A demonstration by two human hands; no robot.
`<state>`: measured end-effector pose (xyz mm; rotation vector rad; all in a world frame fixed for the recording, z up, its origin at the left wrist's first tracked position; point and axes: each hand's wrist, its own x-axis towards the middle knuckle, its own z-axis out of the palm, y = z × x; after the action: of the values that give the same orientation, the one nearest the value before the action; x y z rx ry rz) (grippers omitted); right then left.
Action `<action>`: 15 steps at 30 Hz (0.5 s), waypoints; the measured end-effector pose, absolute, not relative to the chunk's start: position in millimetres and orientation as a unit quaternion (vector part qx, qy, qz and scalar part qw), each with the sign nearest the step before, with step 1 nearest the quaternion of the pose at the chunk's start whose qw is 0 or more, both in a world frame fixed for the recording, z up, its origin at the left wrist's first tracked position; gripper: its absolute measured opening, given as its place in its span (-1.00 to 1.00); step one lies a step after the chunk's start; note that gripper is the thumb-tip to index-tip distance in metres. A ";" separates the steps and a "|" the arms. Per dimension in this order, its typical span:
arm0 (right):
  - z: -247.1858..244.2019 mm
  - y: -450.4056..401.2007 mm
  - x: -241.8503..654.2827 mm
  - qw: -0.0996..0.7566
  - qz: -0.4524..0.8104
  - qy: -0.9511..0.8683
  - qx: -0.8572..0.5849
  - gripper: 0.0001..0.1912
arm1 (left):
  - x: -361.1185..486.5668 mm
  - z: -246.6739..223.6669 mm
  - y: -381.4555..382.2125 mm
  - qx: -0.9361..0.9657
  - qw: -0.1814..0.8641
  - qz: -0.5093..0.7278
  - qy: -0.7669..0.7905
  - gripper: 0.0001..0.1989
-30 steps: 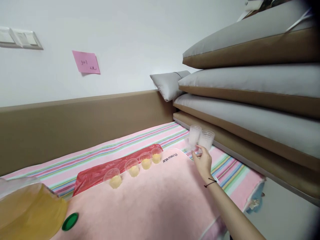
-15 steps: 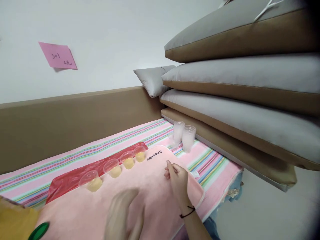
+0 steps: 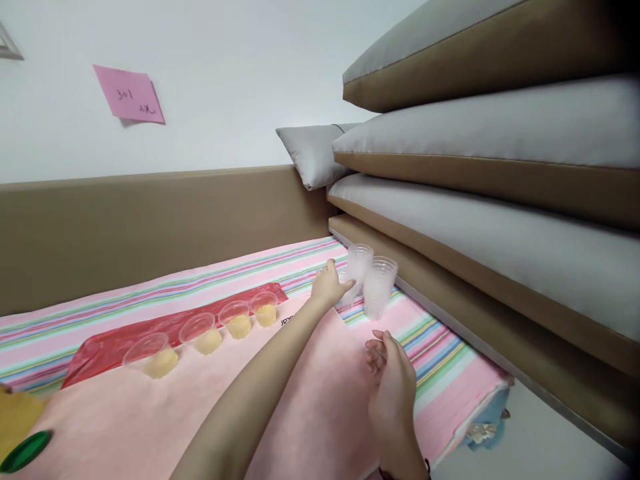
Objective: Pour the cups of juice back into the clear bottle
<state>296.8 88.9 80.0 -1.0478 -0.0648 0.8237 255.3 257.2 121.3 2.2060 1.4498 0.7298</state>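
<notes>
The right hand (image 3: 394, 383) is being held at the edge of the pink mat (image 3: 320, 393), fingers curled (any grip cannot be told). The left hand (image 3: 329, 287), previously over the mat, is now being extended, thumb and fingers parted, beside the stacked clear cups (image 3: 379, 290) on the striped cloth (image 3: 447, 353).

A plain white wall (image 3: 225, 73) is being softly and evenly lit across the upper left and top of the frame. On it, a pink paper note (image 3: 129, 95) with the handwritten number 301 is being displayed; at far left, a pale frame corner (image 3: 7, 44) is being cut off by the edge. The wall's lower part is being hidden by a long brown panel (image 3: 150, 233). The right side is being filled by stacked grey-and-brown cushions (image 3: 475, 127). At lower right, pale grey floor (image 3: 545, 443) is being shown.
</notes>
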 end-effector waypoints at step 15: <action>79.9 85.3 296.4 0.784 0.436 -0.006 -0.441 -0.73 | 265.9 132.7 261.3 0.831 0.106 0.150 0.526 -0.20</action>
<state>296.4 85.3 79.9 -0.9520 -0.0139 0.9400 265.9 261.3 132.7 2.4462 1.5478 0.4412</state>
